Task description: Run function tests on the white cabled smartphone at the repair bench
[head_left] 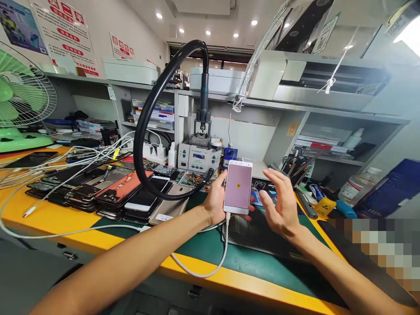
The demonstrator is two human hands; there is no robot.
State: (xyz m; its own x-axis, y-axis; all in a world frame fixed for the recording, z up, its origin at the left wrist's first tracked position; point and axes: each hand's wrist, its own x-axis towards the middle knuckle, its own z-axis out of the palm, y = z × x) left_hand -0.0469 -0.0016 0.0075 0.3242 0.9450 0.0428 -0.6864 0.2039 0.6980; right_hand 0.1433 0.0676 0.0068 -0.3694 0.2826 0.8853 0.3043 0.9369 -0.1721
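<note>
My left hand [215, 199] grips a white smartphone [238, 203] upright, its lit screen facing me. The screen is pale pink with a small dark and yellow mark in its middle. A white charging cable [227, 245] is plugged into the phone's bottom edge and loops down over the bench front. To the right of the phone, apart from it, my right hand [282, 205] is raised with fingers spread and holds nothing. Below both hands lies a dark perforated plate [256, 238] on the green mat [239, 258].
Stacked phones and screens [82, 188] cover the bench at left, with tangled white cables [98, 155]. A hot-air rework station [199, 158] stands behind, its black hose [139, 127] arching up. A green fan [19, 96] is far left; a clear bottle [357, 188] stands right.
</note>
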